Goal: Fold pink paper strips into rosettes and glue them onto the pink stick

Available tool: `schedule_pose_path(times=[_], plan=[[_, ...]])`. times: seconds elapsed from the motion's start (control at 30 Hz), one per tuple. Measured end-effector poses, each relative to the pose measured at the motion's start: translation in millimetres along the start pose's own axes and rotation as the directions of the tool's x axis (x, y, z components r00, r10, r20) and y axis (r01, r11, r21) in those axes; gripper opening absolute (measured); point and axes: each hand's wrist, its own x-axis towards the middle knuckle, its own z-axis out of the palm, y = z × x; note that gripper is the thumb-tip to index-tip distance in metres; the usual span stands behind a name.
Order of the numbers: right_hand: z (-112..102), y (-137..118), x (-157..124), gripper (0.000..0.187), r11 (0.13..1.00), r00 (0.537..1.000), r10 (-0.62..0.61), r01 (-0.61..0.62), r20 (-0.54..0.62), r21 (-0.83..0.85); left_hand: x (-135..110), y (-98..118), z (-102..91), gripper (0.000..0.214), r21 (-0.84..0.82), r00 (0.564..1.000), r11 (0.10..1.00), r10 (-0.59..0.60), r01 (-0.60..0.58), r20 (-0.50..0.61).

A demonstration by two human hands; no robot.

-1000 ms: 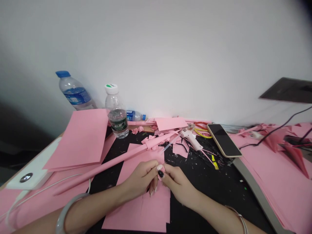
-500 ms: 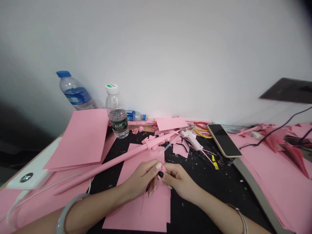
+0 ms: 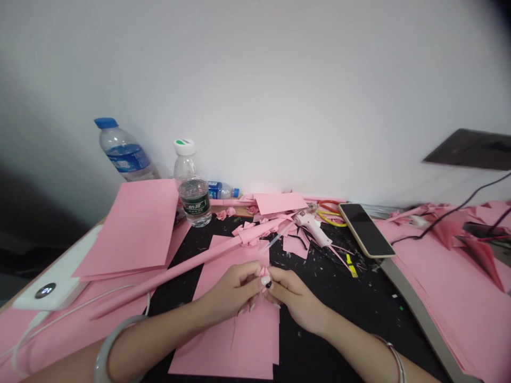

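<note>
My left hand [image 3: 233, 290] and my right hand [image 3: 293, 298] meet over the middle of the black mat [image 3: 339, 298]. Both pinch a small folded pink paper piece [image 3: 264, 273] between their fingertips. Most of that piece is hidden by the fingers. Under the hands lies a flat pink paper sheet [image 3: 239, 340] with cut slits. A long rolled pink paper tube [image 3: 179, 271] runs diagonally just left of my left hand.
A white glue gun [image 3: 313, 227], yellow and red scissors [image 3: 329, 213] and a phone [image 3: 366, 230] lie beyond the hands. Water bottles [image 3: 192, 183] stand at the back left by a stack of pink sheets [image 3: 136, 229]. Cables [image 3: 451, 215] and pink sheets cover the right side.
The fingertips of both hands have closed tighter round the small pink piece and turned it slightly. Nothing else on the table has moved.
</note>
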Motion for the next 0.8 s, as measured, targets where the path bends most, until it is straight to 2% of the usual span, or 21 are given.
schedule_pose_path(times=[0.07,0.13,0.3,0.33,0.4,0.5,0.67,0.8], plan=[[0.4,-0.9,0.3,0.035,1.0,1.0,0.001,-0.001,0.009,0.015,1.1,-2.3,-0.5,0.036,-0.06,1.0,0.998,-0.009,0.01,0.011],[0.6,-1.0,-0.5,0.033,0.999,1.0,0.002,-0.003,-0.017,-0.042,1.8,-3.6,-0.5,0.036,-0.097,1.0,0.995,-0.013,0.012,-0.004],[-0.4,2.6,-4.6,0.012,0.968,0.976,-0.059,0.005,-0.209,-0.25,1.5,-1.6,-0.1,0.039,-0.046,0.996,0.998,0.041,-0.045,-0.079],[-0.7,3.4,-5.4,0.015,0.953,0.972,-0.086,0.016,-0.22,-0.302,1.2,-0.9,0.0,0.039,-0.013,0.995,0.998,0.053,-0.054,-0.088],[-1.2,4.2,-6.7,0.021,0.902,0.966,-0.141,0.036,-0.215,-0.431,0.5,0.2,0.4,0.038,0.051,0.993,0.996,0.074,-0.069,-0.096],[-1.5,2.5,-8.0,0.016,0.815,0.967,-0.172,0.034,-0.186,-0.579,-0.3,1.4,1.3,0.034,0.103,0.991,0.992,0.089,-0.079,-0.103],[-3.0,-2.2,-6.7,0.009,0.704,0.973,-0.172,0.012,-0.154,-0.71,-0.7,2.0,1.5,0.031,0.122,0.993,0.991,0.065,-0.052,-0.098],[-5.0,-3.4,-4.6,0.01,0.638,0.98,-0.175,0.042,-0.092,-0.769,-1.5,3.0,1.1,0.028,0.167,0.994,0.983,0.082,-0.069,-0.073]])
